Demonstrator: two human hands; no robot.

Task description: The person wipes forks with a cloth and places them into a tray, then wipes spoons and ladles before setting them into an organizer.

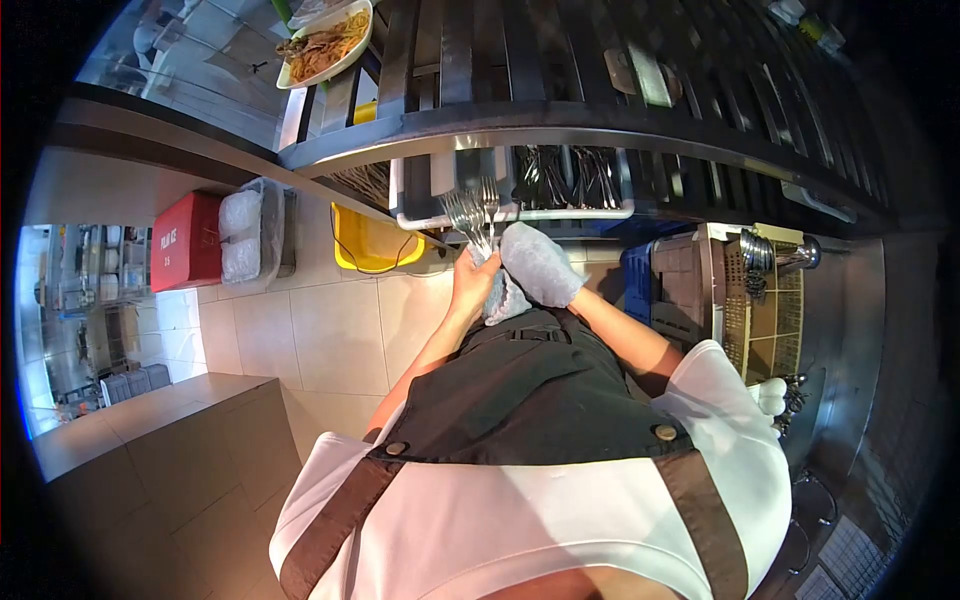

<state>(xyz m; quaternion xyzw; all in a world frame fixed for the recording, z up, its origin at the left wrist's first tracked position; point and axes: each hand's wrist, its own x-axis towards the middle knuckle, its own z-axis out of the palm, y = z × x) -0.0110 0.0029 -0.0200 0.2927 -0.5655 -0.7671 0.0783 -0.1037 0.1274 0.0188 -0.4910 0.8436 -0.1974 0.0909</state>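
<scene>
Several metal forks [465,215] fan upward out of my left hand [473,278], whose fingers are wrapped round their handles. Part of a grey-blue cloth [505,302] hangs below that hand. My right hand [540,268] is covered by the same kind of cloth, close to the right of the forks, so its fingers are hidden. One fork [490,200] stands upright between the two hands. Just beyond them is a cutlery tray [415,222] with a pale rim, its right compartments holding dark-looking cutlery [565,180].
A slatted metal shelf [450,125] runs above the tray. On it sits a plate of food [325,45]. A yellow tub [375,250], a red box [187,240] and a plastic-wrapped container [243,235] are at left. Cutlery baskets [765,310] stand at right.
</scene>
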